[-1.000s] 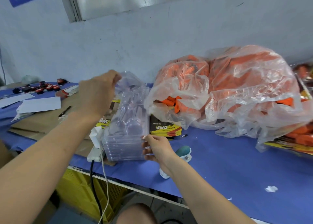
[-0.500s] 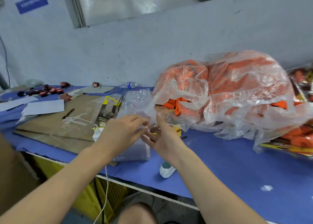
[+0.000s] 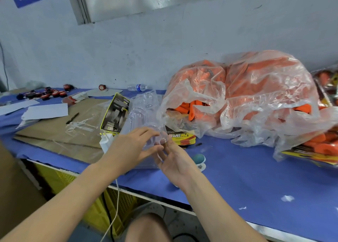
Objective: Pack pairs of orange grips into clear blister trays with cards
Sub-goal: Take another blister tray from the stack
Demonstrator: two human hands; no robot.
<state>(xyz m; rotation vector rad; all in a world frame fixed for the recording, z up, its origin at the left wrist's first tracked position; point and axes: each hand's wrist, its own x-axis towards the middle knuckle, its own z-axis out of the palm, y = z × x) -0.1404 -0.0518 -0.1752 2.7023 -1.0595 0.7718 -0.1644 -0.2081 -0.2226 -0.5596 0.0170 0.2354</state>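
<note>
A clear blister tray is held up over the blue table, its near edge between both hands. My left hand pinches that edge with thumb and fingers. My right hand is palm up under the same edge, its fingers on the plastic. Big clear bags full of orange grips lie behind to the right. Yellow-black cards lie flat under the bag's mouth, and another card pack leans to the left of the tray.
Brown cardboard with a black pen and plastic scraps covers the table's left part. A white power strip with a cable sits at the front edge. A teal-topped white device lies right of my hands. Packed grips sit far right.
A second ago my left hand held the top of a tray stack and my right its lower corner. Both hands have since met at the near edge of a clear tray lifted above the table.
</note>
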